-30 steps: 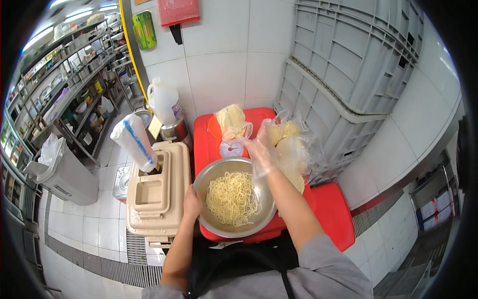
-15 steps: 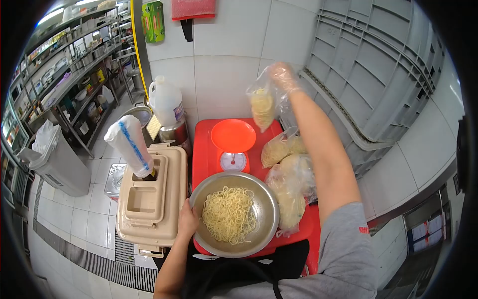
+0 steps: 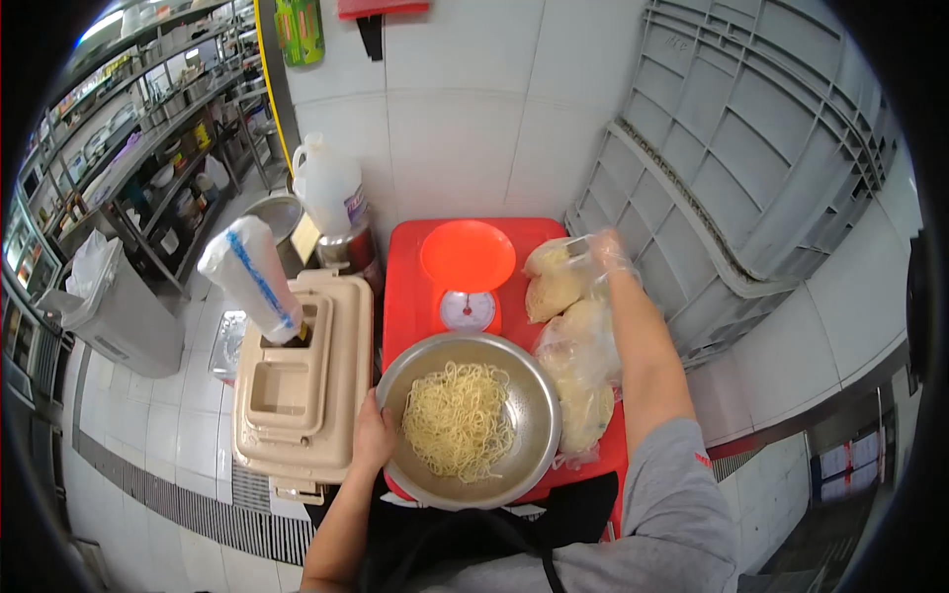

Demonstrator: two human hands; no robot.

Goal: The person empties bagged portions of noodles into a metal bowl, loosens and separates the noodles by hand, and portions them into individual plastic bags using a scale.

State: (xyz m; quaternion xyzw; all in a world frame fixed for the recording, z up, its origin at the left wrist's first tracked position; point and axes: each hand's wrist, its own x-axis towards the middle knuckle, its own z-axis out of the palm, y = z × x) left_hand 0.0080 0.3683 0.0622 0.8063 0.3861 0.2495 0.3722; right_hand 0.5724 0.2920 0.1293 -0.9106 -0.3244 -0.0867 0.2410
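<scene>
My left hand point(image 3: 373, 435) grips the left rim of a steel mixing bowl point(image 3: 535, 447), its thumb on top. A heap of thin yellow noodles point(image 3: 457, 420) lies in the bowl. At the back right of the red table, my right hand point(image 3: 613, 255), in what looks like a clear plastic glove, is closed on the gathered top of a bag of noodles point(image 3: 551, 259). That bag now rests beside other clear bags of noodles point(image 3: 583, 410) stacked along the right side. Its fingertips are partly hidden by the plastic.
An orange-topped kitchen scale point(image 3: 468, 259) stands on the red table point(image 3: 403, 257) behind the bowl. To the left is a beige lidded container point(image 3: 341, 395) with a wrapped bottle point(image 3: 252, 277) on it. A white jug point(image 3: 328, 188) stands behind; grey crates point(image 3: 727, 148) rise at right.
My right hand has lowered the bag of noodles from the air onto the pile at the back right. My left hand stays on the bowl. The view has tilted slightly down.
</scene>
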